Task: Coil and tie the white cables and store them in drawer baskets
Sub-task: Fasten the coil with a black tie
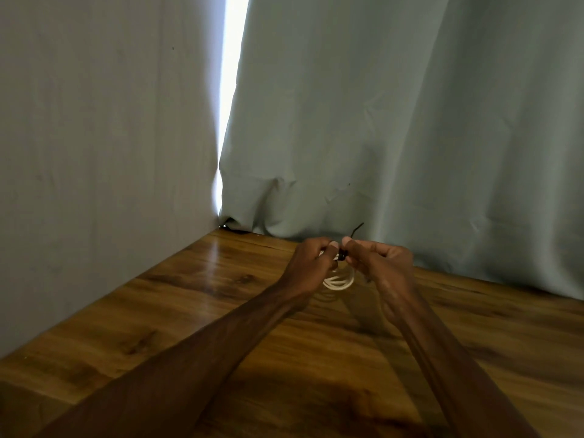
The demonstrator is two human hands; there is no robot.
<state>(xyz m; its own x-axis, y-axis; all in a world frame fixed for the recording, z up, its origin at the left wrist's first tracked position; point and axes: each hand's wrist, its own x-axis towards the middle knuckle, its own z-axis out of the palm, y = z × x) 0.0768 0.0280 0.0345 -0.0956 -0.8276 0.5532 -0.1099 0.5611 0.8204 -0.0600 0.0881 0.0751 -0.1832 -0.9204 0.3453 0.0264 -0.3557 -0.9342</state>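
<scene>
A pale curtain (395, 121) hangs behind the far edge of the wooden desk (189, 311). Above the desk, the left hand (311, 259) and right hand (379, 263) meet, both closed in a pinch grip on a black tie (341, 255) whose free tail points up and right. The coiled white cable (339, 282) hangs just below and between them, equally near both.

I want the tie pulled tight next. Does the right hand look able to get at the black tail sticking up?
Probably yes. The black tie tail stands free just above the right hand, nothing between them, though that hand is pinching the tie at the white cable coil.
</scene>
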